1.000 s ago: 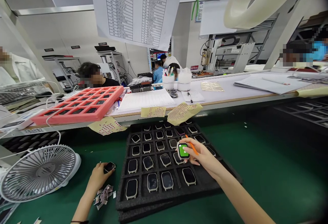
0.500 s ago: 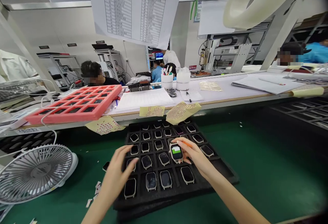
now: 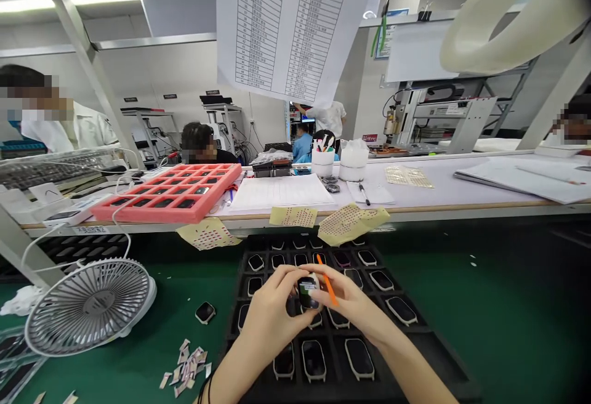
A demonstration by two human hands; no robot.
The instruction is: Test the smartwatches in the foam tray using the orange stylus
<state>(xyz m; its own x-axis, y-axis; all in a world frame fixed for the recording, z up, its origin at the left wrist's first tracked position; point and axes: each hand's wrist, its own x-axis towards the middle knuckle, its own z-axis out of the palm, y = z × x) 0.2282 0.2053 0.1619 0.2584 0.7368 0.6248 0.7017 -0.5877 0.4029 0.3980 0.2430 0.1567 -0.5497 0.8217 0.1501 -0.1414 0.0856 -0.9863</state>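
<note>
Above a black foam tray [image 3: 443, 361] of watch cases, both hands hold one watch [image 3: 308, 293] with its screen lit white and green. My left hand [image 3: 277, 305] grips its left edge, fingers curled over the top and thumb below. My right hand [image 3: 348, 296] pinches the right side, its thumb over the screen. An orange stick [image 3: 327, 281] is also held in my right hand. Rows of dark-screened watches, such as one at the front [image 3: 313, 359], lie in the tray's compartments, some hidden by the hands.
A grey fan [image 3: 96, 305] stands at the left. Near it are a loose watch [image 3: 205, 312] and small paper strips [image 3: 187, 367] on the green mat. The shelf [image 3: 415, 197] ahead bears a pink foam tray [image 3: 207, 207], papers and a pen cup [image 3: 322, 161]. A printed sheet [image 3: 295, 28] hangs above.
My left hand has moved right from over the tray's left side and taken hold of the watch in my right hand. The camera view has turned left and tilted up slightly.
</note>
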